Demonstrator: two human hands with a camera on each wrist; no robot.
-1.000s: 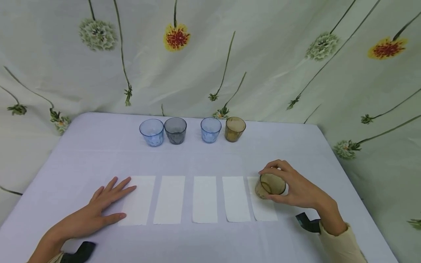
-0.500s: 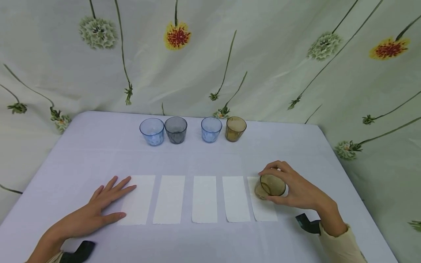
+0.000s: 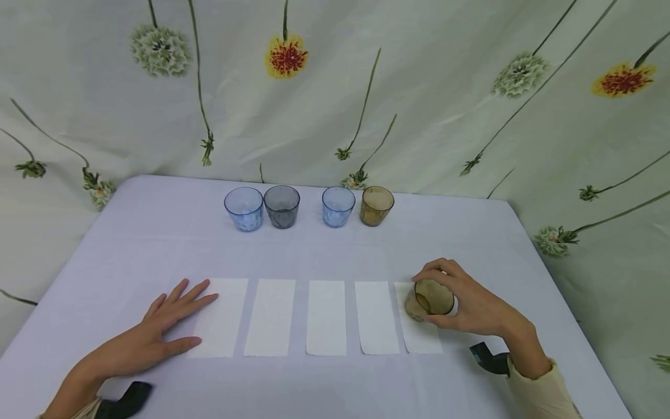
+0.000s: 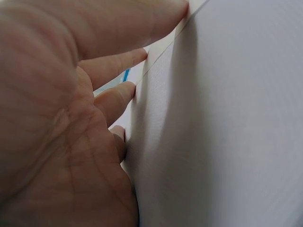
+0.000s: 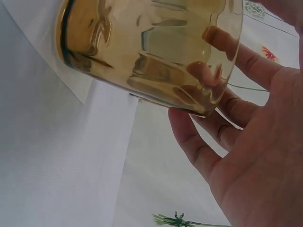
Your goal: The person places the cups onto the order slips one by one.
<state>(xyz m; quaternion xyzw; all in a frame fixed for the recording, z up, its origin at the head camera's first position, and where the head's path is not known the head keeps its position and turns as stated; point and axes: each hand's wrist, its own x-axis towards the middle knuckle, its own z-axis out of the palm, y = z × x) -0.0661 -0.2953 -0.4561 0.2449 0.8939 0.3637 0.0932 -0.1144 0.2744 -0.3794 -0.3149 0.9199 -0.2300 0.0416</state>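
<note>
My right hand (image 3: 463, 297) holds an amber drinking glass (image 3: 419, 305) between thumb and fingers at the rightmost white paper strip (image 3: 423, 340). In the right wrist view, the clear amber glass (image 5: 156, 52) shows faceted sides, and the fingers (image 5: 191, 142) reach round its wider end. Whether its base touches the paper I cannot tell. My left hand (image 3: 149, 343) rests with spread fingers on the table, its fingertips at the leftmost paper strip (image 3: 222, 320). The left wrist view shows the left palm (image 4: 71, 142) close up, with nothing held.
Along the far side of the white-covered table (image 3: 335, 390) stand a blue glass (image 3: 245, 212), a grey glass (image 3: 282, 209), another blue glass (image 3: 337, 208) and an amber glass (image 3: 376, 208). Between the hands lie more paper strips (image 3: 325, 320). A flower-patterned cloth (image 3: 419, 75) hangs behind.
The head view has shifted slightly. The amber glass in my right hand has tipped very slightly, staying at the rightmost strip. My left hand keeps its place.
</note>
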